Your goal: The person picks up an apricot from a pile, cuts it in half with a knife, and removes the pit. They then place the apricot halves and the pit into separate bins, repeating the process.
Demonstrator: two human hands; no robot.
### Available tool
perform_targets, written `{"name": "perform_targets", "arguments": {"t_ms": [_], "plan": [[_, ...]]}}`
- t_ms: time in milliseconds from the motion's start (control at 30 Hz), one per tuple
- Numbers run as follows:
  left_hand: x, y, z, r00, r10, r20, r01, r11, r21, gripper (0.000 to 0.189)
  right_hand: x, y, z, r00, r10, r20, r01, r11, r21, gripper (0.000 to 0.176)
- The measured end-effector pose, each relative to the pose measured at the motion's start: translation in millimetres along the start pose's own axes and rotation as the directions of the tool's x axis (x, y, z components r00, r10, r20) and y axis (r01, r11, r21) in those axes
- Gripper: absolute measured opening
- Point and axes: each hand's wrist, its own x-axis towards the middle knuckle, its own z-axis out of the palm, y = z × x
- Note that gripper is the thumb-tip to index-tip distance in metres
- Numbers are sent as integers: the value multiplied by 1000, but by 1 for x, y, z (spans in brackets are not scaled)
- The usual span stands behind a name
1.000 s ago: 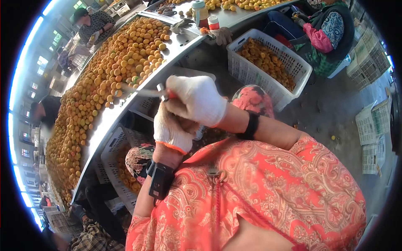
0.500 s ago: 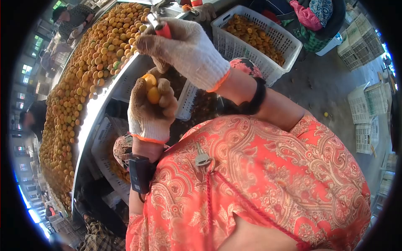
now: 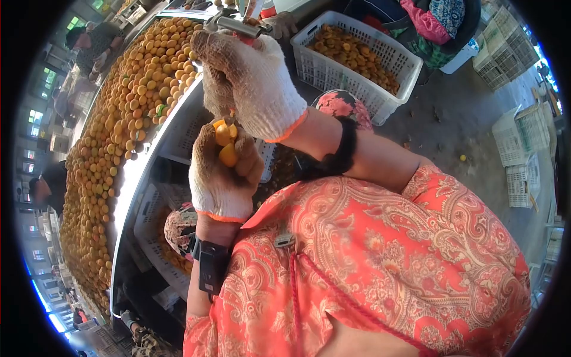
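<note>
My left hand [image 3: 223,172], in a soiled white knit glove, is closed around a cut apricot [image 3: 228,156]. Its orange flesh shows in separate pieces between thumb and fingers. Just above it, my gloved right hand [image 3: 253,83] is curled with its fingertips close over the fruit. A small tool with a metal end [image 3: 238,27] and a red handle sticks out from the top of this fist; the rest of it is hidden in the glove. Whole apricots [image 3: 131,101] are heaped on the metal-edged table [image 3: 134,178] to the left of both hands.
A white crate [image 3: 357,74] of apricot pieces stands beyond my right forearm. Another crate [image 3: 146,229] sits below the table edge. Stacked crates [image 3: 505,47] are at the far right. Other people work around the table, and a co-worker's gloved hand [image 3: 281,25] is at its top end.
My right hand has come down closer over my left, and its tool has turned. The apricot now shows more pieces of open flesh. Both hands appear slightly lower in view.
</note>
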Motion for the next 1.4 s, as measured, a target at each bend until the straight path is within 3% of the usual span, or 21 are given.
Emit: {"name": "perform_targets", "arguments": {"t_ms": [100, 167, 300, 367, 467, 533, 600, 667, 733, 800, 867, 933, 1000, 1033, 1067, 1133, 1233, 1267, 1300, 1333, 1400], "plan": [[-2, -2, 10, 995, 17, -102, -13, 999, 43, 25, 0, 5, 1, 999, -36, -17, 36, 999, -24, 25], [-3, -5, 19, 960, 62, -273, -46, 997, 64, 23, 0, 6, 1, 991, -123, 60, 130, 985, -115, 24], [1, -14, 10, 960, 153, -233, -131, 986, 108, 21, -3, 1, 4, 997, -66, 31, 68, 996, -63, 22], [1, -19, 9, 937, 303, -172, -268, 942, 200, 19, -1, 1, 5, 997, 67, -30, -65, 995, 81, 34], [1, -21, 9, 926, 347, -152, -290, 907, 304, 19, 1, 7, -2, 989, 145, -27, -137, 973, 185, 36], [2, -19, 5, 930, 348, -121, -295, 900, 319, 18, 2, 8, -5, 982, 188, -27, -179, 962, 207, 36], [4, -18, 5, 933, 297, -204, -233, 929, 286, 19, 6, 14, -10, 963, 211, -170, -154, 943, 296, 25], [2, -13, 9, 962, 212, -172, -140, 925, 353, 11, 6, 10, -20, 971, 228, -74, -213, 961, 176, 25], [-3, -12, 1, 982, 189, -5, -169, 893, 416, 12, 8, 2, -23, 984, 176, 16, -177, 984, 24, 28], [-2, -9, 4, 988, 154, 23, -151, 909, 390, 14, 8, -5, -29, 932, 270, 242, -304, 946, 117, 36], [-2, -13, 6, 993, 114, 19, -114, 929, 353, 13, 7, -3, -35, 902, 311, 299, -367, 917, 154, 43], [0, -15, 9, 992, 126, -10, -114, 927, 358, 15, 8, -1, -34, 916, 356, 183, -393, 885, 250, 44], [6, -20, 9, 964, 266, -27, -207, 806, 554, 24, 5, 3, -29, 913, 407, 7, -399, 893, 209, 42], [17, -19, -10, 933, 348, 89, -293, 593, 750, 31, 5, 5, -29, 918, 397, -15, -388, 904, 181, 41], [27, -20, -26, 845, 478, 239, -399, 267, 877, 28, 6, 8, -30, 921, 388, -48, -377, 914, 153, 41], [29, -15, -27, 713, 532, 457, -439, -170, 882, 27, 7, 11, -35, 930, 368, -26, -362, 924, 127, 40], [31, -2, -28, 770, 453, 450, -273, -402, 874, 22, 15, 13, -44, 924, 382, -8, -365, 888, 282, 41], [39, -4, -41, 708, 484, 515, -349, -394, 850, 19, 17, 15, -46, 921, 391, 3, -371, 873, 316, 40], [41, -5, -44, 803, 517, 298, -376, 50, 925, 15, 22, 19, -45, 924, 383, -23, -355, 876, 326, 38], [39, -3, -42, 893, 442, 87, -316, 478, 820, 12, 14, 6, -36, 941, 332, -68, -307, 920, 244, 36], [20, 12, -30, 964, 226, -143, -108, 817, 567, 12, 11, -1, -50, 959, 267, 99, -264, 964, -39, 25]]}}
